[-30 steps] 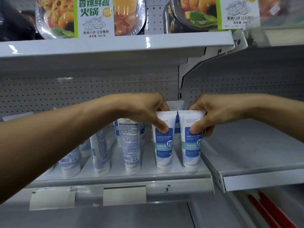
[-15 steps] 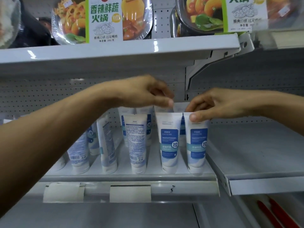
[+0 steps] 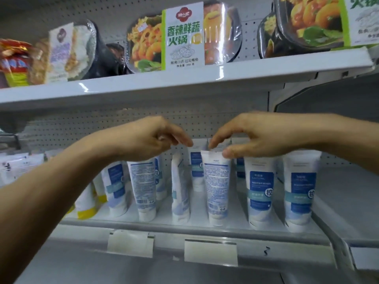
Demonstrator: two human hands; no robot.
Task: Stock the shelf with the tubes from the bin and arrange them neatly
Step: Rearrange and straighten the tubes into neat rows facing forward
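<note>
Illumination was even and moderately bright, and came from overhead. Two specular highlights showed on the front edge of the upper shelf (image 3: 220, 71). The film (image 3: 215, 31) over the trays also glared. The upper shelf cast a soft shadow on the back panel (image 3: 92, 124) below. Motion blur smeared the fingers of the left hand (image 3: 151, 138) and right hand (image 3: 252, 138). The packets (image 3: 16, 62) at far left were blurred, possibly by lens falloff. Small print on the tubes (image 3: 260, 187) was unreadable. Shelf lines bowed towards the frame edges.

The hotpot bowl sleeve (image 3: 182, 35) reads 香辣鲜蔬火锅 (300 printed below); the rightmost tube (image 3: 301, 193) and its neighbour (image 3: 260, 193) show 控.
</note>
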